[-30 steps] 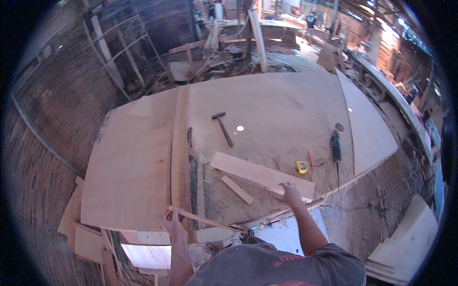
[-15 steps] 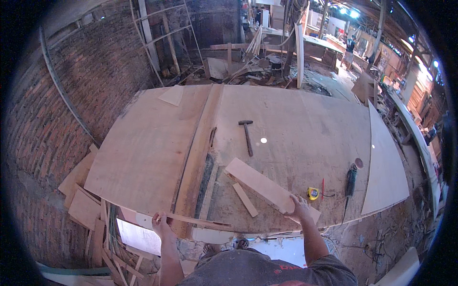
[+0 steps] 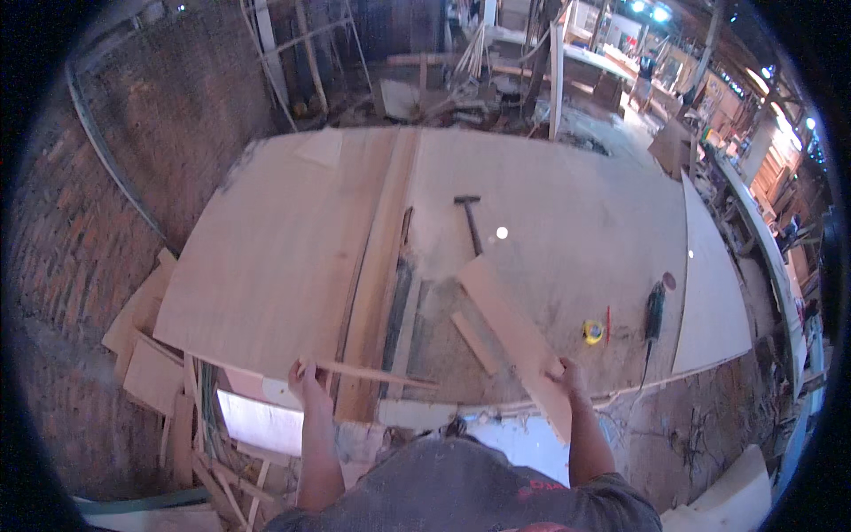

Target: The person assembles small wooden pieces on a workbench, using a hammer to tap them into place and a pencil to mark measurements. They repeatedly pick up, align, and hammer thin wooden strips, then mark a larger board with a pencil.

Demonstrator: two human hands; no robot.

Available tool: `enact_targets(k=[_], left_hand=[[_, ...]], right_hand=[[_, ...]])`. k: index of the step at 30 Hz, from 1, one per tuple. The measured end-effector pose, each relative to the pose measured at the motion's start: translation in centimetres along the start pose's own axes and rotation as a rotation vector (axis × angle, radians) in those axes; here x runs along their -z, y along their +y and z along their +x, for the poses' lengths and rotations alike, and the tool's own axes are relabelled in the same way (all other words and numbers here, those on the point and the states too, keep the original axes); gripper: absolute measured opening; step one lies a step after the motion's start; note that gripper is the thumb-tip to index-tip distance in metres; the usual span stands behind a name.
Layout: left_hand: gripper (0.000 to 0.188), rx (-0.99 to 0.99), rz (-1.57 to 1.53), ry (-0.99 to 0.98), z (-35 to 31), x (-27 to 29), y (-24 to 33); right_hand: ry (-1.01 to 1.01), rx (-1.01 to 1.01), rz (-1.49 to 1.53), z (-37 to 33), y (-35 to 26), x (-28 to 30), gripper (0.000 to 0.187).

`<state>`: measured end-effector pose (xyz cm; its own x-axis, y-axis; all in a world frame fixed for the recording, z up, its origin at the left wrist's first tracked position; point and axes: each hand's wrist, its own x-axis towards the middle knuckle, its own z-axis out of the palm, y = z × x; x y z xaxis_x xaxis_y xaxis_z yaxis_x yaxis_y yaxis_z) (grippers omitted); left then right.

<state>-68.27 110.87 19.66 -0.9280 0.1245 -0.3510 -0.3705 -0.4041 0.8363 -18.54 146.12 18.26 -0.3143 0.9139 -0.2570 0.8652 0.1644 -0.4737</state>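
Pinched in my left hand (image 3: 308,379) is one end of a thin wooden strip (image 3: 372,373), which points right across the near edge of the worktable (image 3: 266,248). My right hand (image 3: 567,377) grips the edge of a pale wooden board (image 3: 510,319) near its lower end. The board slants up and left, its lower end jutting past the table edge. A short wooden slat (image 3: 474,343) lies just left of the board. Beyond the board's far end is a hammer (image 3: 470,223), its handle tip close to the board.
Right of the board lie a yellow tape measure (image 3: 593,332), a red pencil (image 3: 608,324) and an angle grinder (image 3: 656,310) with its cord. A long plank (image 3: 377,266) runs across the table. Wood offcuts (image 3: 155,372) lean by the brick wall (image 3: 97,222).
My right hand has turned the board steeper and drawn it nearer, so its lower end passes the table edge. The left-hand strip has shifted slightly. The whole view has tilted a little.
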Motion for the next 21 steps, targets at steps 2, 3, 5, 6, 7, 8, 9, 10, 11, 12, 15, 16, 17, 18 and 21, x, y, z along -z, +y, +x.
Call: enact_targets(k=[2,3,5,6,7,8,9,10,11,12,15,16,17,18,21], left_hand=[[0.048,0.018,0.090,0.048,0.8,0.4,0.8],[0.048,-0.007,0.124,0.030,1.2,0.6,1.2],[0.048,-0.002,0.097,0.030,1.6,0.7,2.0],[0.048,-0.006,0.064,0.031,1.8,0.7,2.3],[0.048,-0.023,0.018,0.005,2.0,0.6,2.6],[0.047,-0.005,0.055,0.032,2.1,0.5,2.9],[0.046,0.000,0.082,0.036,2.2,0.6,3.2],[0.046,-0.002,0.084,0.039,2.4,0.6,3.4],[0.045,0.002,0.098,0.013,2.5,0.6,3.6],[0.043,0.001,0.091,-0.011,2.8,0.6,3.7],[0.041,0.014,0.093,-0.047,3.4,0.7,3.7],[0.040,0.019,0.084,-0.058,3.7,0.6,3.5],[0.040,0.018,0.093,-0.061,3.9,0.5,3.4],[0.041,0.016,0.094,-0.065,4.2,0.3,3.2],[0.043,-0.005,0.100,-0.060,4.7,0.0,2.8]], right_hand=[[0.048,0.079,0.174,-1.1,1.6,-1.8,0.050],[0.048,0.021,0.220,-1.6,2.2,-2.8,0.047],[0.060,-0.075,0.323,-3.0,3.3,-4.6,0.045],[0.086,-0.056,0.382,-3.9,3.6,-5.6,0.044],[0.106,-0.075,0.436,-4.6,3.5,-6.3,0.044],[0.112,-0.142,0.489,-5.2,3.3,-6.7,0.043],[0.108,-0.129,0.496,-5.9,3.0,-7.0,0.042],[0.093,-0.161,0.503,-6.5,2.4,-7.0,0.041],[0.088,-0.189,0.514,-7.1,1.8,-7.0,0.040],[0.105,-0.220,0.553,-7.5,1.2,-7.0,0.039],[0.155,-0.279,0.616,-8.2,0.0,-7.3,0.038],[0.156,-0.284,0.597,-8.1,0.1,-7.5,0.038],[0.162,-0.282,0.602,-7.9,0.4,-7.7,0.038],[0.204,-0.291,0.544,-7.3,0.7,-7.9,0.038],[0.280,-0.328,0.500,-5.0,2.4,-7.8,0.046]])
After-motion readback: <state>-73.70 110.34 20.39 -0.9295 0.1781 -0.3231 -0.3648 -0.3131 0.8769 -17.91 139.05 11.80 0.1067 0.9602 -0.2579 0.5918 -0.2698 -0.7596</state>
